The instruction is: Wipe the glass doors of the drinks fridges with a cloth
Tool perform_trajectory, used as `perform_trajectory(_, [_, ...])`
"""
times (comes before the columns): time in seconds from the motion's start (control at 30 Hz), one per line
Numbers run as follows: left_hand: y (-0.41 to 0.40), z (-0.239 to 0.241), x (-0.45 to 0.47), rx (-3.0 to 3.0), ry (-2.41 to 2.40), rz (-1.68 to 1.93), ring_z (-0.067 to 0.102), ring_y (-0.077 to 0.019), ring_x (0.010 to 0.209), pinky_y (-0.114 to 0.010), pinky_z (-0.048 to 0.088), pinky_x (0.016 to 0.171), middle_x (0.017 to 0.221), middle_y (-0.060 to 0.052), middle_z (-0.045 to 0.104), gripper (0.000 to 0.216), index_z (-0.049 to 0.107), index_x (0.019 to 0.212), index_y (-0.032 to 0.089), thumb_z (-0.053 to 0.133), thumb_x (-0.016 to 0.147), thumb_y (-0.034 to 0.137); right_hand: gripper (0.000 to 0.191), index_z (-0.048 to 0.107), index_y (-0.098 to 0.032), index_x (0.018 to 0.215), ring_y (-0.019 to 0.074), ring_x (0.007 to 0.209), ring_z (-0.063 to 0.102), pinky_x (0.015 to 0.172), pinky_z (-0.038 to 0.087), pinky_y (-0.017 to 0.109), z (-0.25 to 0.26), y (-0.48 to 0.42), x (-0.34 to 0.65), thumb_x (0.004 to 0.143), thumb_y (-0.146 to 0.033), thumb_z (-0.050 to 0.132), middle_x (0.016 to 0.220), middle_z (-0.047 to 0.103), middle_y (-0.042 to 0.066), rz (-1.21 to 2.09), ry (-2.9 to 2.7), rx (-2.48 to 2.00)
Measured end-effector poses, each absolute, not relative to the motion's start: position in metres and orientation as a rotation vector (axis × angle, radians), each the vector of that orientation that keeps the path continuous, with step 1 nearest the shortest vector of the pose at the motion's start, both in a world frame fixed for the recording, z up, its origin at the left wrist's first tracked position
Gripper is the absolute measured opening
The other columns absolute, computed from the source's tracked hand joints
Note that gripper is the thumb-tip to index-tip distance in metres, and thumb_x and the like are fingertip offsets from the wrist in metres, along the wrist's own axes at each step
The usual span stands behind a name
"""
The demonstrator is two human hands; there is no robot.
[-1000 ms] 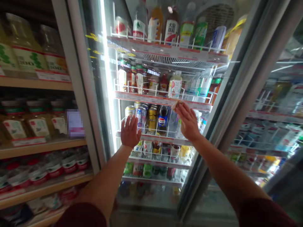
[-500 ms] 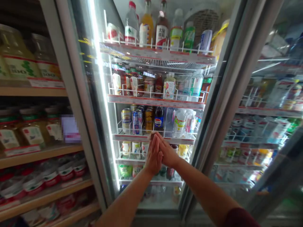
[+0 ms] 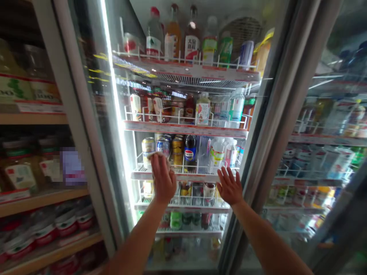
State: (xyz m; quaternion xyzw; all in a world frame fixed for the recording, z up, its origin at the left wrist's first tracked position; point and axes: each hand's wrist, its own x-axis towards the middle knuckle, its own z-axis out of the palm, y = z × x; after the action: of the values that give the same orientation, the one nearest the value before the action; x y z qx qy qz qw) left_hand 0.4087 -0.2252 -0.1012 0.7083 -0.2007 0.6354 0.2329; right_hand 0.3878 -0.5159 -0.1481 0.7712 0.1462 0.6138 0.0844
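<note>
Cloth (image 3: pixel 157 155), seemingly soft and light, best pinned under flat fingers, is lying against the glass door (image 3: pixel 97 126) at twelve o'clock of the pressing left hand (image 3: pixel 163 180); right hand (image 3: pixel 229 188), at three o'clock, is resting spread, empty.

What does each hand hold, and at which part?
Left hand pins a small pale cloth flat on the cooler door glass, under its fingers; right hand is open, empty.

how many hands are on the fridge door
2: the left hand presses a cloth on the glass before the cans; the right hand lies flat beside it, fingers spread. No others seen.
</note>
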Motion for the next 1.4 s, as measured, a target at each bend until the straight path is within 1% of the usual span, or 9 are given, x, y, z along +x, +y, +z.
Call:
perform_trajectory(0.13, [-0.235,-0.141,0.408,2.128,-0.703,1.785,0.009,-0.0342,0.156,-0.057,0.019,0.127,0.167,-0.014,0.018,0.076,0.013,0.162,0.015,0.049,0.096,0.024,0.069,0.021,-0.026,0.162,0.026,0.142,0.049,0.128,0.012,0.047,-0.148,-0.516,0.387,0.099,-0.032,0.048,0.148,0.057,0.01,1.836,0.428,2.322])
perform_trajectory(0.23, [-0.228,-0.132,0.416,2.176,-0.833,1.84,0.015,-0.0287,0.156,-0.053,0.016,0.129,0.163,-0.01,0.031,0.073,0.017,0.162,0.022,0.05,0.097,0.026,0.07,0.021,-0.026,0.162,0.0262,0.143,0.048,0.127,0.013,0.047,-0.149,-0.517,0.387,0.099,-0.032,0.05,0.149,0.056,0.01,1.841,0.436,2.334])
perform_trajectory(0.37, [-0.217,-0.066,0.428,2.034,-0.581,1.919,0.005,-0.0333,0.156,-0.059,0.016,0.127,0.168,-0.015,0.014,0.073,0.01,0.162,0.014,0.045,0.1,0.03,0.069,0.022,-0.023,0.162,0.0261,0.144,0.047,0.128,0.011,0.047,-0.149,-0.517,0.387,0.099,-0.032,0.05,0.148,0.057,0.011,1.825,0.429,2.322])
perform_trajectory(0.47, [-0.224,-0.054,0.425,2.048,-0.511,1.836,0.003,-0.0344,0.157,-0.058,0.015,0.128,0.168,-0.015,0.012,0.069,0.014,0.161,0.01,0.039,0.102,0.032,0.068,0.025,-0.023,0.161,0.0257,0.144,0.046,0.128,0.011,0.046,-0.148,-0.517,0.386,0.099,-0.031,0.05,0.148,0.056,0.011,1.828,0.433,2.311])
perform_trajectory(0.7, [-0.233,-0.114,0.413,2.258,-1.173,1.833,0.021,-0.0211,0.155,-0.042,0.016,0.13,0.154,-0.005,0.049,0.06,0.036,0.156,0.023,0.048,0.097,0.022,0.069,0.024,-0.026,0.161,0.0263,0.144,0.046,0.127,0.014,0.047,-0.15,-0.518,0.386,0.098,-0.029,0.05,0.152,0.053,0.011,1.823,0.453,2.38])
perform_trajectory(0.9, [-0.222,-0.05,0.424,2.131,-0.675,1.845,0.004,-0.0291,0.157,-0.053,0.015,0.129,0.167,-0.012,0.022,0.07,0.014,0.162,0.015,0.044,0.1,0.029,0.069,0.022,-0.027,0.162,0.0257,0.145,0.045,0.127,0.013,0.048,-0.15,-0.516,0.385,0.099,-0.029,0.05,0.152,0.052,0.01,1.817,0.449,2.396])
perform_trajectory(1.0, [-0.237,-0.085,0.416,2.196,-0.81,1.783,0.007,-0.0314,0.157,-0.053,0.019,0.128,0.164,-0.012,0.029,0.068,0.021,0.161,0.014,0.046,0.099,0.028,0.069,0.018,-0.024,0.163,0.0266,0.15,0.037,0.128,0.01,0.051,-0.153,-0.503,0.385,0.1,-0.028,0.047,0.154,0.05,0.011,1.859,0.346,2.397])
perform_trajectory(1.13, [-0.249,-0.138,0.408,2.282,-1.239,1.786,0.022,-0.0222,0.154,-0.04,0.015,0.13,0.154,-0.004,0.048,0.058,0.04,0.155,0.023,0.05,0.097,0.023,0.07,0.015,-0.022,0.163,0.029,0.155,0.022,0.127,0.008,0.059,-0.165,-0.483,0.392,0.1,-0.026,0.045,0.158,0.043,0.012,2.012,0.189,2.417])
perform_trajectory(1.4, [-0.239,-0.063,0.423,2.137,-0.752,1.872,0.011,-0.0295,0.157,-0.051,0.015,0.129,0.163,-0.011,0.032,0.072,0.017,0.162,0.016,0.048,0.098,0.024,0.072,0.015,-0.023,0.163,0.0343,0.153,0.028,0.125,0.013,0.063,-0.173,-0.481,0.398,0.099,-0.027,0.046,0.16,0.04,0.013,2.032,0.201,2.456])
